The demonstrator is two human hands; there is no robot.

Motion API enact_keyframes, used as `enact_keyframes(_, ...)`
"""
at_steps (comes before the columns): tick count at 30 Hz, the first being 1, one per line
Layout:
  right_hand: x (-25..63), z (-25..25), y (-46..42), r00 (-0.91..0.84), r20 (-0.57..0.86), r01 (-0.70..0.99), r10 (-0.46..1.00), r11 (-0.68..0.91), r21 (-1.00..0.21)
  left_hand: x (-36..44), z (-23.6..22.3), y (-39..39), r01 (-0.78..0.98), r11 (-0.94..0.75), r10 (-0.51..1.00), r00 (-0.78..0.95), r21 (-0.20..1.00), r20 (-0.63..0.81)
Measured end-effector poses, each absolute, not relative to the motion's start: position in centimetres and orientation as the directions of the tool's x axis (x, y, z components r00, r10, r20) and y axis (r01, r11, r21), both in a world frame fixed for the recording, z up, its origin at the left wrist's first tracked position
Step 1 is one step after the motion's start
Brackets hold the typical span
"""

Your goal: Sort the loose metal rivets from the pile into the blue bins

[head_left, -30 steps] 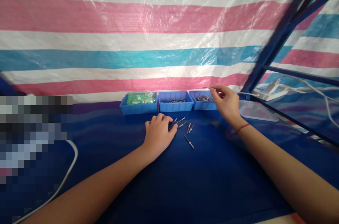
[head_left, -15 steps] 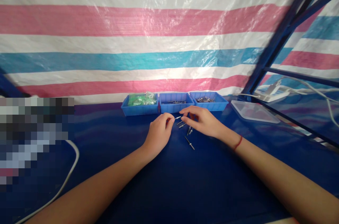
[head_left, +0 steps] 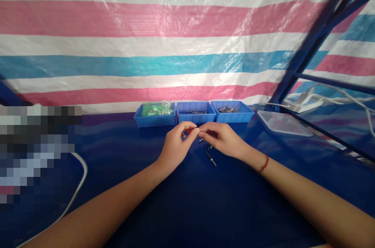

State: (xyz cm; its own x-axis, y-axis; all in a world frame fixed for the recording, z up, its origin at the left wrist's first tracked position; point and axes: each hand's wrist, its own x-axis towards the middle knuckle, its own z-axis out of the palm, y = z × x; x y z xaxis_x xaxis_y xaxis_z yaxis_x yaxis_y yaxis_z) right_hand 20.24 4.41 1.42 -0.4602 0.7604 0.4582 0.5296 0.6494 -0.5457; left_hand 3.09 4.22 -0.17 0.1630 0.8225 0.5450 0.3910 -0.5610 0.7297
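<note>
My left hand [head_left: 179, 142] and my right hand [head_left: 224, 138] meet fingertip to fingertip just in front of the blue bins. Both are closed in a pinch on a small metal pin [head_left: 198, 131], mostly hidden by the fingers. Below my right hand lies a loose metal pin [head_left: 211, 158], thin and dark at one end, silver at the other, with a collar between. A few more pins [head_left: 209, 147] lie partly covered under the right fingers.
Three blue bins stand along the back: one with green plastic bags [head_left: 156, 109], one with dark pins [head_left: 195, 112], one with small silver parts [head_left: 229, 109]. At right are a clear plastic lid [head_left: 284, 123], a power strip [head_left: 306, 101] and a blue frame. A white cable [head_left: 83, 166] runs left.
My right hand has moved left and its fingers have closed at the pin held in my left hand. The left thumb and fingertips have shifted slightly right, covering more of the pin.
</note>
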Motion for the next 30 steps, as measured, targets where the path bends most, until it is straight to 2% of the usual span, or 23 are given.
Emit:
enact_keyframes(15,19.88,1.27,4.14,-0.431,0.376,0.507,0.820,0.565,-0.650,3.01,-0.13,4.09,0.387,-0.582,0.806,0.154,0.715,0.572)
enact_keyframes(23,19.82,1.08,4.22,-0.437,0.390,0.492,0.810,0.579,-0.651,2.90,-0.09,4.04,0.395,-0.567,0.816,0.153,0.723,0.557)
enact_keyframes(30,20.01,1.53,4.36,-0.294,0.492,0.472,0.819,0.572,-0.670,3.02,-0.15,4.16,0.386,-0.568,0.816,0.152,0.727,0.557)
